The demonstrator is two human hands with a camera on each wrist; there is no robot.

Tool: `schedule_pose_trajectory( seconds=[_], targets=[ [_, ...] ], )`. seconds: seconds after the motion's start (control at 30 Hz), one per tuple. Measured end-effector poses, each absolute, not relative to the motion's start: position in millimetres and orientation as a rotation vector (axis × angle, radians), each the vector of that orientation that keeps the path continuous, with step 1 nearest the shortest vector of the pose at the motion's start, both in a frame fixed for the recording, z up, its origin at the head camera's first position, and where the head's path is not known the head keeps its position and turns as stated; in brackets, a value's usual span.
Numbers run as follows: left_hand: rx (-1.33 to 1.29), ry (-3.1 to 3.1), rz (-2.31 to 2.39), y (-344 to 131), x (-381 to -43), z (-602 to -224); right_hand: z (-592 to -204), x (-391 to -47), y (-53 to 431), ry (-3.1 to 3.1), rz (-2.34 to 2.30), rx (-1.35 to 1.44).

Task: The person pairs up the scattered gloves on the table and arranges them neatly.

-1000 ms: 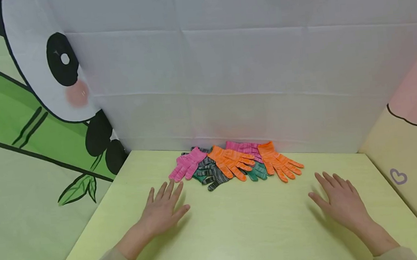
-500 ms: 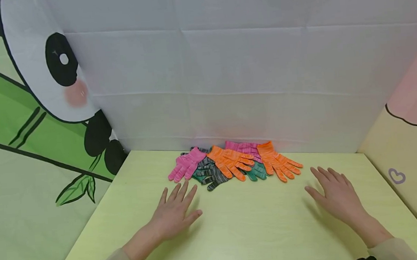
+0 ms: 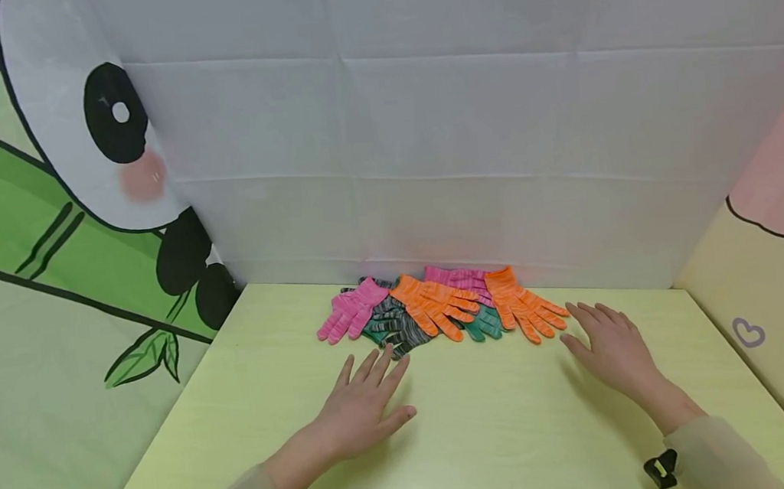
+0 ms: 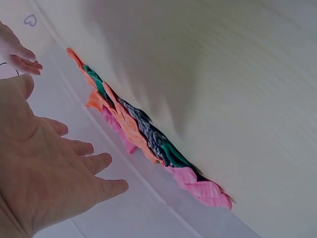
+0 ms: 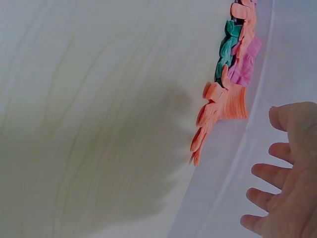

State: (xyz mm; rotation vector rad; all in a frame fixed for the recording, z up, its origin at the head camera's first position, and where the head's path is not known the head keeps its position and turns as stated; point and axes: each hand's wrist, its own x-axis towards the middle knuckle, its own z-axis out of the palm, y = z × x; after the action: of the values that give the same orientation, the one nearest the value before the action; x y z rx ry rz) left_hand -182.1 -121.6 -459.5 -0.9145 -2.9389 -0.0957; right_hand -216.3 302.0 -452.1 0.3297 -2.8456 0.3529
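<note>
A heap of knit gloves lies at the back of the table, against the white sheet. In the head view a pink glove is at its left end and a black-grey glove beside it. An orange glove lies over the middle, with a second pink glove behind and a green glove partly covered. Another orange glove forms the right end. My left hand hovers in front of the black-grey glove, fingers spread, holding nothing. My right hand, likewise bare, is just right of the right orange glove.
The pale yellow table spreads in front of the gloves. A white sheet hangs behind it, with a printed panda cloth on the left and a cream and pink panel on the right.
My left hand has moved to the right, from below the pink glove to below the black-grey one. My right hand has shifted left and slightly forward, closer to the orange glove. The gloves have stayed put.
</note>
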Motion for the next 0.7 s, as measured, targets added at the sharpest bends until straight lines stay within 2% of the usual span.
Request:
schedule_pose_trajectory(
  seconds=[0.7],
  targets=[
    [-1.161, -2.977, -0.1, -67, -176, -476, -476, -274, 276, -3.0, 0.368, 0.336]
  ],
)
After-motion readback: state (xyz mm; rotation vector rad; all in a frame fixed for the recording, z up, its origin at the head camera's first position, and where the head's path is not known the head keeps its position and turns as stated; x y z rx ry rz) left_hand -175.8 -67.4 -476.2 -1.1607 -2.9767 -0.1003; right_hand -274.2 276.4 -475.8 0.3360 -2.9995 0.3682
